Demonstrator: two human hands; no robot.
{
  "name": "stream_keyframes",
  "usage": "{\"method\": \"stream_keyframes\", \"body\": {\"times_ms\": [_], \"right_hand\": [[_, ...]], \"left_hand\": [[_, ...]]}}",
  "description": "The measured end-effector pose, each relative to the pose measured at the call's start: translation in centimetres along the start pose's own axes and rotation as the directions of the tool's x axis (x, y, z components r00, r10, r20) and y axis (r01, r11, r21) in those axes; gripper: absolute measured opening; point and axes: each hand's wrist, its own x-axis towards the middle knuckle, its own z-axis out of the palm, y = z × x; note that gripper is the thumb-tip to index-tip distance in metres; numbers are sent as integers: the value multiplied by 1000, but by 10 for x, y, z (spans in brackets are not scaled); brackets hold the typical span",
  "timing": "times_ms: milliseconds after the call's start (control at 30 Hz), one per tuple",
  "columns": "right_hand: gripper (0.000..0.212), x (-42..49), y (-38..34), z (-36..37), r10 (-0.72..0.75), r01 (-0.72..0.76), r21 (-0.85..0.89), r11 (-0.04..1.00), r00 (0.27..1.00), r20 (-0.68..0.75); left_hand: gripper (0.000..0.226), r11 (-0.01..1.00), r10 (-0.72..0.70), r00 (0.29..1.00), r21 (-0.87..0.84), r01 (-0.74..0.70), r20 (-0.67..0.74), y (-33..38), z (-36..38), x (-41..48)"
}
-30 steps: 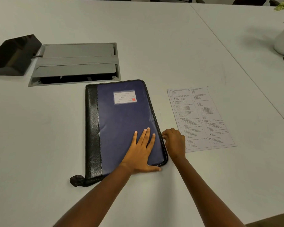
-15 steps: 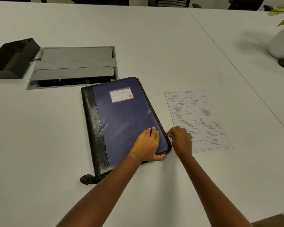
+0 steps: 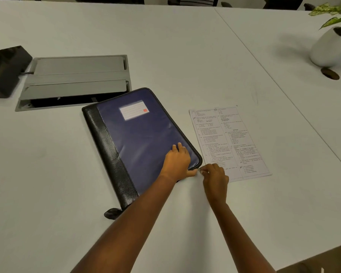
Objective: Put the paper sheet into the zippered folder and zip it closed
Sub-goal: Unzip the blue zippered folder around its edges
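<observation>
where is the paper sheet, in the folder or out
Out. The paper sheet lies spread flat on the white table, right of the zippered folder, whose cover is down.

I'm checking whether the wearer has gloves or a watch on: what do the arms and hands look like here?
Both are bare. The left hand and right hand wear no gloves, and no rings show. The left forearm and right forearm carry no sleeve, watch or band down to the frame's edge.
</observation>
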Motion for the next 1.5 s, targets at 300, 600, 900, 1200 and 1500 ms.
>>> {"method": "stream_keyframes", "body": {"times_ms": [300, 600, 900, 1200, 1500], "right_hand": [[16, -9, -9, 9, 117, -117, 26, 993, 993, -19], [12, -15, -20, 12, 156, -150, 75, 986, 984, -84], [14, -28, -27, 13, 106, -105, 12, 994, 993, -60], [18, -57, -48, 29, 107, -107, 35, 994, 994, 25], [20, -60, -52, 29, 192, -195, 86, 977, 980, 47]], "left_hand": [[81, 998, 35, 999, -56, -37, -39, -38, 37, -38], [73, 997, 74, 997, 35, -74, 11, -52, 34, -67], [68, 987, 107, 991, 114, -116, 82, -42, 19, -56], [67, 992, 95, 989, 76, -104, 113, -39, 14, -50], [68, 996, 59, 998, -64, -59, -2, -44, 28, -59]]}}
